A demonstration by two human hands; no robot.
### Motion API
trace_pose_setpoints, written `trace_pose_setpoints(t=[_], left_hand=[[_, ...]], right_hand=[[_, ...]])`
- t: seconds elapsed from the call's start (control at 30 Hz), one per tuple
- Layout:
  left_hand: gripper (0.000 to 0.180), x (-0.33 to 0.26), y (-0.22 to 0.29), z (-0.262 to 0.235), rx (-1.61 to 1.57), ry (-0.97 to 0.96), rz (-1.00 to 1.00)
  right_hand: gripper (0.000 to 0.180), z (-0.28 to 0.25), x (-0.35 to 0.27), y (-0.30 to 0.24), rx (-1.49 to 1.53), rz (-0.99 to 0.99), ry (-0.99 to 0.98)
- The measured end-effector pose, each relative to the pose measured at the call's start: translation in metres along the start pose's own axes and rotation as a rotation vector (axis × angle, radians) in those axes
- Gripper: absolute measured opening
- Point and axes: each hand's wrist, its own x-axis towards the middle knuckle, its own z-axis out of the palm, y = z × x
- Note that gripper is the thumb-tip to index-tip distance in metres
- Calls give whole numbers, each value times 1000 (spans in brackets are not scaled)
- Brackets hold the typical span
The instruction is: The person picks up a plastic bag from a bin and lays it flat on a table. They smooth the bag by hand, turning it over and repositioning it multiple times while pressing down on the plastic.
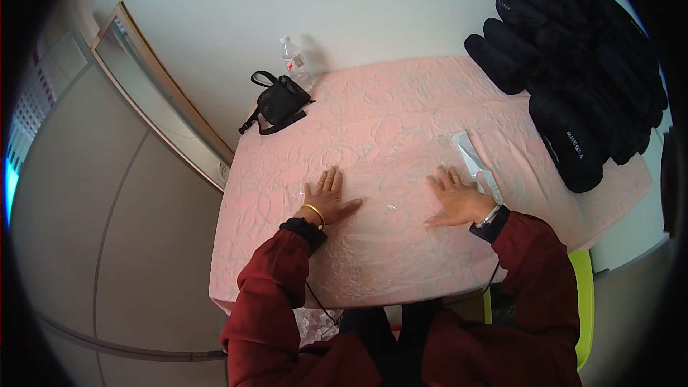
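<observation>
My left hand [330,201] lies flat on the pink patterned tablecloth [287,172], fingers spread, a gold bangle at its wrist. To the right, my right hand [460,201] is also pressed down with its fingers apart and a metal band at the wrist. Between and beneath them spreads what looks like a clear plastic bag or sheet [392,207], seen mainly by small glints and wrinkles. A whitish folded plastic strip [469,156] runs along its right side, beside my right hand's fingers. Neither hand grips anything.
Several black padded bundles [566,64] are piled at the table's right. A small black bag [281,100] and a clear bottle [292,57] stand at the back left by the wall. A framed mirror [154,86] leans at the left. A yellow-green chair [584,301] is at lower right.
</observation>
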Motion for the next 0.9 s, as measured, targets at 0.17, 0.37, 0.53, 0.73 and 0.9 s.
trace_pose_setpoints(t=[0.17, 0.37, 0.53, 0.73, 0.9], left_hand=[[109, -22, -37, -1, -8, 21, -211], [100, -45, -48, -9, 66, 10, -376], [92, -54, -36, -17, 290, 124, -301], [91, -63, 51, -16, 148, 188, 126], [98, -63, 106, 14, 93, 86, 396]], right_hand=[[118, -2, 3, -9, -18, -7, 10], [119, 11, 2, -7, 8, 18, 43], [106, 19, -8, -21, 10, 55, 35], [78, -33, -19, -84, -164, -59, -303], [76, -8, 20, -39, -236, -115, 161]])
